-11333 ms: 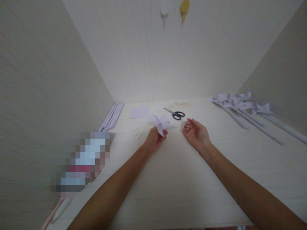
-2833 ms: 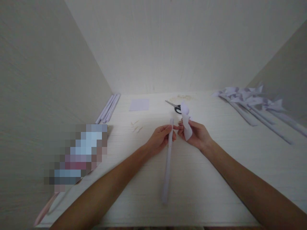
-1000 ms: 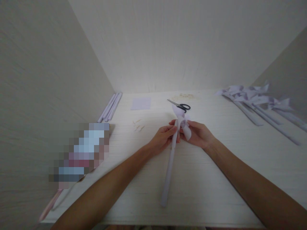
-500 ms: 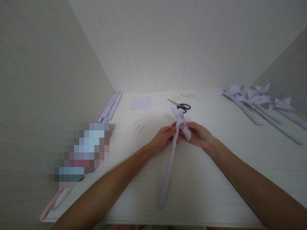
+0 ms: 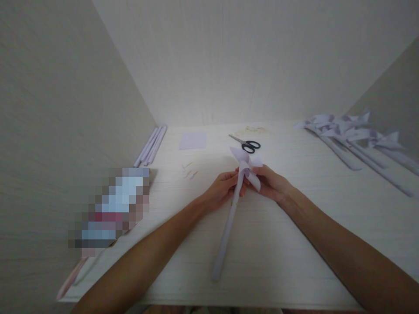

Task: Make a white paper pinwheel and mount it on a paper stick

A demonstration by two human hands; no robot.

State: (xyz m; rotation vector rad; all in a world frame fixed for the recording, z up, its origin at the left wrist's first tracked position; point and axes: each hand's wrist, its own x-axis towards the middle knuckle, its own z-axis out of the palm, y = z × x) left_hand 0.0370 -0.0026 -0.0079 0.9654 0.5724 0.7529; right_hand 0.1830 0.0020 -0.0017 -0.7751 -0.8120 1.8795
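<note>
The pinwheel (image 5: 244,159) is showing pale lilac, and its stick (image 5: 225,235) is wearing the same tint, with small brown specks partway along. The sheet (image 5: 193,140), the rolls (image 5: 152,145) and the pile (image 5: 348,133) are echoing that lilac. The scissors (image 5: 242,142) are looking black-handled and grey-bladed. The slivers (image 5: 187,173) are appearing tan. The table (image 5: 278,261) is showing faintly streaked white; the wall (image 5: 212,65) is looking greyish, finely streaked.

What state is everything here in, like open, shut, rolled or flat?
Paper tube, rolled, slanting
Paper pinwheel, folded, at the tube's upper end
Left grip, closed on the tube
Right grip, closed on the pinwheel
Scissors, lying down, seemingly shut
Paper square, flat
Spare tubes, rolled, lying together
Other pinwheels, folded, lying clustered
Pixelated object, cannot tell
</note>
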